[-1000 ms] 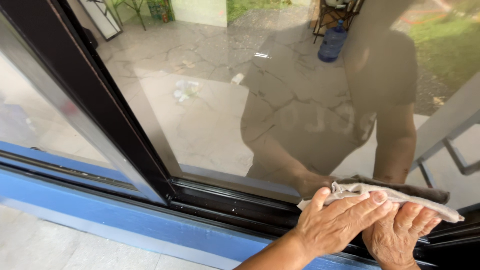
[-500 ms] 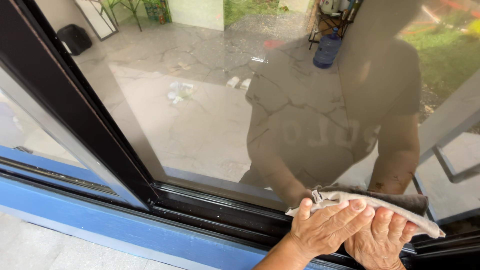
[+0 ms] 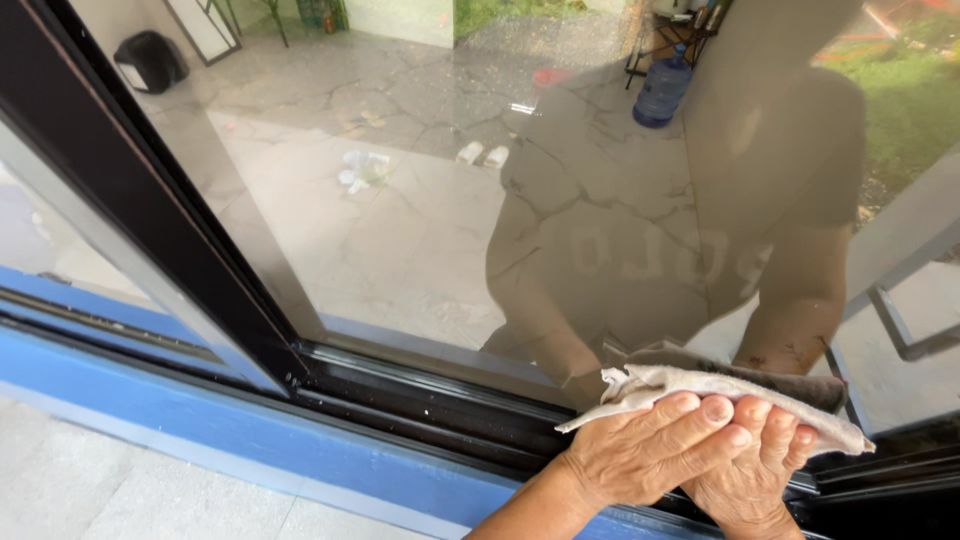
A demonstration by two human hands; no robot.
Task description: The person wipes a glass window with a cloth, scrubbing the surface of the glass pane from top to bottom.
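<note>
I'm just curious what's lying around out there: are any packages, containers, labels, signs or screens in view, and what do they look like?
No signs or screens.
Water jug: beyond the glass, top centre-right on the patio; large blue translucent bottle.
Black bin: top left outside; dark, boxy, rounded.
Crumpled wrapper: on the patio floor, left of centre; whitish, shapeless.
Shirt lettering: in the reflection on the glass; pale, mirrored.

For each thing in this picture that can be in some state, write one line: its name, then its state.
left hand: laid flat on the cloth, over the right hand
right hand: pressed on the cloth
cloth: crumpled, held against the bottom of the glass
glass pane: shut in its black frame, reflecting the person
water bottle: upright outside
</note>
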